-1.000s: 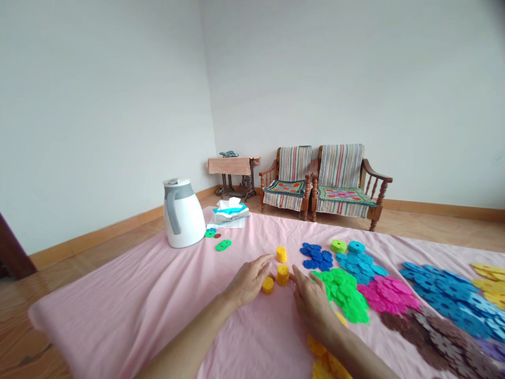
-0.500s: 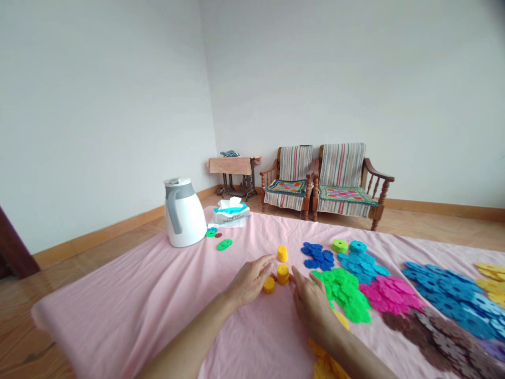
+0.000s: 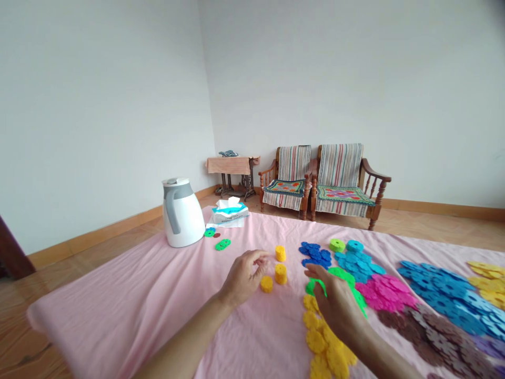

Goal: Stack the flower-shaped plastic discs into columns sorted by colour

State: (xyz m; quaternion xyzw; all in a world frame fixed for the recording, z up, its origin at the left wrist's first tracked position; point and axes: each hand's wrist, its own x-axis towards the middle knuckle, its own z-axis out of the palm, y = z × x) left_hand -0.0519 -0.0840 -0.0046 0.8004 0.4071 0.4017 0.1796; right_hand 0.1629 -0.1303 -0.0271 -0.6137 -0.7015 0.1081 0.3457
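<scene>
Head view: has left hand (image 3: 241, 277) loosely curled, empty, with three short cylindrical stacks of yellow plastic discs (image 3: 280, 274) just right of its fingers; has right hand (image 3: 337, 300) released, over bright-green plastic discs (image 3: 341, 274).

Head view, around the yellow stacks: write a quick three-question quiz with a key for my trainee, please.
1. Count: how many yellow stacks stand beside the left hand?
2. True or false: in the picture, the white jug stands left of the tissue box.
3. Which does the right hand partly hide? A pink discs, B green discs, C purple discs.

Key: 1. Three; 2. True; 3. B.
</scene>
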